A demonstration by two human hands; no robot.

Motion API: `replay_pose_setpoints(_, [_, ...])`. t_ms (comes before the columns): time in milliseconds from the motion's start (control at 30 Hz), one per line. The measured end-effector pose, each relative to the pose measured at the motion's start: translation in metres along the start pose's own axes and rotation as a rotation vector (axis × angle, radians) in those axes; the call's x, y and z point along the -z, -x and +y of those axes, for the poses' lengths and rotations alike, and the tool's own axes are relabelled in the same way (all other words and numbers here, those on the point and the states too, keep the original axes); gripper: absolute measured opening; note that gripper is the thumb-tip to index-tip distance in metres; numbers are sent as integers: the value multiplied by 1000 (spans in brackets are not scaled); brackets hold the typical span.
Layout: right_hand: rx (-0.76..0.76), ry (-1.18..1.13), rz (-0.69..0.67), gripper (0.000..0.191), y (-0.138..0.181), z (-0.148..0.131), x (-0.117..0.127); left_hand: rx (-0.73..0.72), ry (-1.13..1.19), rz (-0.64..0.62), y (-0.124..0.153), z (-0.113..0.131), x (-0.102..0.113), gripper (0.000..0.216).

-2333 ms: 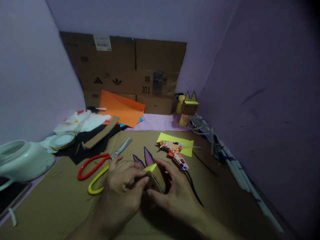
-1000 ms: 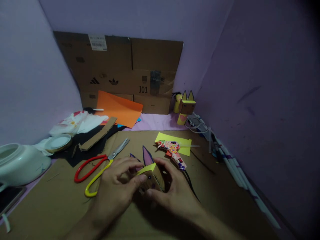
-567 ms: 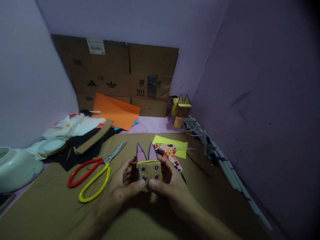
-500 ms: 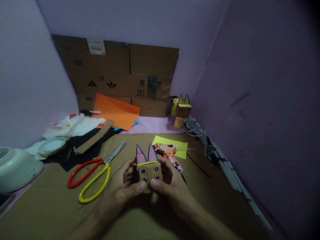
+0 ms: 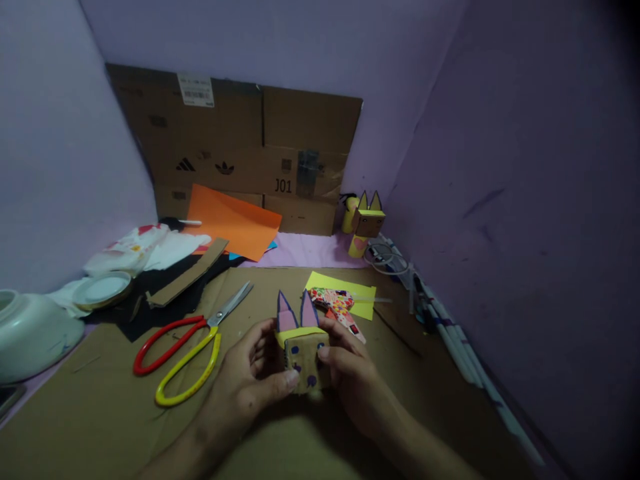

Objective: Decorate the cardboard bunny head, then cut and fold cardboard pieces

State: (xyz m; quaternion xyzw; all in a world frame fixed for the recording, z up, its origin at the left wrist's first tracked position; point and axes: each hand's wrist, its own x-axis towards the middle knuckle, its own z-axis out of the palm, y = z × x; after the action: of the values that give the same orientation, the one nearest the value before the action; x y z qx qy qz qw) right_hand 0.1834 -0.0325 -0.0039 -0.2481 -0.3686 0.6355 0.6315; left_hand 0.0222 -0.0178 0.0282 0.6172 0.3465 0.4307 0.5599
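Note:
A small cardboard animal head (image 5: 303,357) with two pink ears outlined in purple, a yellow top and blue dots on its face is held upright between both hands just above the cardboard work mat (image 5: 100,427). My left hand (image 5: 250,387) grips its left side with the thumb under the face. My right hand (image 5: 350,377) wraps its right side, thumb on the front. Right behind them lies a glue gun (image 5: 340,307) with a colourful pattern, on a yellow paper sheet (image 5: 365,293).
Scissors (image 5: 185,347) with red and yellow handles lie to the left. An orange sheet (image 5: 235,223) leans on a cardboard box (image 5: 240,143) at the back. A finished cardboard figure (image 5: 367,223) stands back right. A white pot (image 5: 27,333) and a lid (image 5: 103,290) sit far left; cables (image 5: 395,257) run along the right wall.
The cardboard head was lying on its side under my hands; I have turned it upright with the face toward me and lifted it slightly. Both hands keep hold of it.

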Motion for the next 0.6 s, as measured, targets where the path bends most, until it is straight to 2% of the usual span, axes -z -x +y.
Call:
replay_pose_setpoints(200, [11, 1, -24, 32, 1, -3, -1, -1, 11, -10, -1, 1, 0, 59])
replay_pose_setpoints(400, [-9, 15, 10, 29, -1, 1, 1, -3, 7, 3, -1, 0, -1, 59])
replay_pose_setpoints(600, [20, 89, -17, 37, -2, 2, 6, 11, 17, 26, -2, 1, 1, 57])
